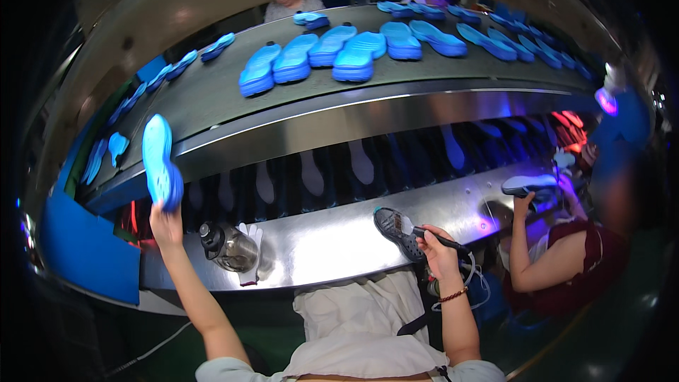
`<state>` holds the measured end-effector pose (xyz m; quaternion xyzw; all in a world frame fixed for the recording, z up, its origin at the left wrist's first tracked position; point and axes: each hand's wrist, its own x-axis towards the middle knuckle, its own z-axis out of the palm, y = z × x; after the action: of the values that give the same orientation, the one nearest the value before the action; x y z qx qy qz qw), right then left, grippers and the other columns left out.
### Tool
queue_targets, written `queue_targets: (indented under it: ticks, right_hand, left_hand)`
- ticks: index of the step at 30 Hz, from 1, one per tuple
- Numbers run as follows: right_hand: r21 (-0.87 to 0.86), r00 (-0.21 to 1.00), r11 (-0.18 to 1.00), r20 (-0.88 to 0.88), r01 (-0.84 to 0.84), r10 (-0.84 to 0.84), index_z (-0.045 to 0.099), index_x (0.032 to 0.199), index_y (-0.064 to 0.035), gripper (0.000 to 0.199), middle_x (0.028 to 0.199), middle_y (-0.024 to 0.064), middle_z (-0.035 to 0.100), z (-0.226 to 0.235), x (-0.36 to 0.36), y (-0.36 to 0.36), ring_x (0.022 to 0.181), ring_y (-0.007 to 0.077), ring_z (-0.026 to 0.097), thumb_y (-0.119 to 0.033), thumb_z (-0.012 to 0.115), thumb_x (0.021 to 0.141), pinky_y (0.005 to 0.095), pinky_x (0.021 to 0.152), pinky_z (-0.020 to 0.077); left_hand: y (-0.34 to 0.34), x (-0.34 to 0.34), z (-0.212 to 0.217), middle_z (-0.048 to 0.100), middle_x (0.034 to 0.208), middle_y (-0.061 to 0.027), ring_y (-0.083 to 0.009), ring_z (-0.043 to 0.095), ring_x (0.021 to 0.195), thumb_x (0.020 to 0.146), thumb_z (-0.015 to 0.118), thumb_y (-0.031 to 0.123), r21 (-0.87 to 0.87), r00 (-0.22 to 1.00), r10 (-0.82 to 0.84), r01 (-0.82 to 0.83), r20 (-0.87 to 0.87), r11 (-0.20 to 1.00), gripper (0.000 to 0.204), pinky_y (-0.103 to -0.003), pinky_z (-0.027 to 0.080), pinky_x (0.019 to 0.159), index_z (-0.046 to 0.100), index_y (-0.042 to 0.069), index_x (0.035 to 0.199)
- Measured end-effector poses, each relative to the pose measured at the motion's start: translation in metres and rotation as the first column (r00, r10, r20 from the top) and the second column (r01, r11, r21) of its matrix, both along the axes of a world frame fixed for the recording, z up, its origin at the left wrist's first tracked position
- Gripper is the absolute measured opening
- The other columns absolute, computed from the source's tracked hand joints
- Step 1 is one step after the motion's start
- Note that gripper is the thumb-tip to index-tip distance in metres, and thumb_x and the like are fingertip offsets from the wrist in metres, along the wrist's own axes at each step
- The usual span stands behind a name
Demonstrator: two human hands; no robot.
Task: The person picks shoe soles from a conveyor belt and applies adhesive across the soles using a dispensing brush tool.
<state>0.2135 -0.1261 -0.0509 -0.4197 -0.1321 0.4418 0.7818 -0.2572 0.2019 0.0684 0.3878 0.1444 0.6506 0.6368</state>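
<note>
My left hand (167,226) is raised at the left with its fingers closed round the lower end of a bright blue shoe sole (158,155). The sole stands nearly upright in front of the conveyor's edge. On the right, my right hand (438,246) pinches the black handle of a brush (444,238). Its pale tip lies over a dark, sole-shaped piece with holes (388,224), on the front edge of the metal bench (325,240). A white cord (482,284) loops beside my right wrist; whether it joins the brush, I cannot tell.
Several blue soles (353,56) lie on the dark conveyor (212,92). Beneath its metal rail, pale soles (311,173) sit in a dark row. A clear bottle (233,249) and a white glove (252,240) rest on the bench. At right, a co-worker's arm (530,262) holds another sole (529,184).
</note>
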Motion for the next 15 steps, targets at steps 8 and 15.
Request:
queue_targets:
  ticks: [8, 15]
  right_hand:
    - [0.072, 0.989, 0.992, 0.113, -0.100, 0.091, 0.053, 0.108, 0.0054, 0.028, 0.104, 0.0153, 0.059, 0.012, 0.002, 0.000, 0.084, 0.0167, 0.059, 0.000, 0.057, 0.081, 0.0252, 0.076, 0.0478]
    - [0.135, 0.932, 0.933, 0.195, -0.334, 0.306, 0.059, 0.100, 0.0028, 0.022, 0.101, 0.0152, 0.062, 0.030, -0.027, 0.010, 0.093, 0.0189, 0.058, 0.001, 0.059, 0.078, 0.0294, 0.085, 0.0445]
  left_hand:
    - [-0.153, 0.123, -0.113, 0.056, 0.097, -0.0204, -0.0328, 0.059, 0.087, 0.063, 0.059, 0.029, -0.180, 0.812, -0.583, 0.579, 0.040, 0.795, 0.078, -0.051, 0.048, 0.079, 0.030, -0.007, 0.126]
    - [-0.210, 0.261, -0.124, 0.052, 0.114, -0.0233, -0.0374, 0.051, 0.103, 0.072, 0.036, 0.075, -0.463, 0.519, -0.807, 0.810, 0.281, 0.360, 0.093, -0.052, 0.036, 0.093, 0.033, 0.003, 0.130]
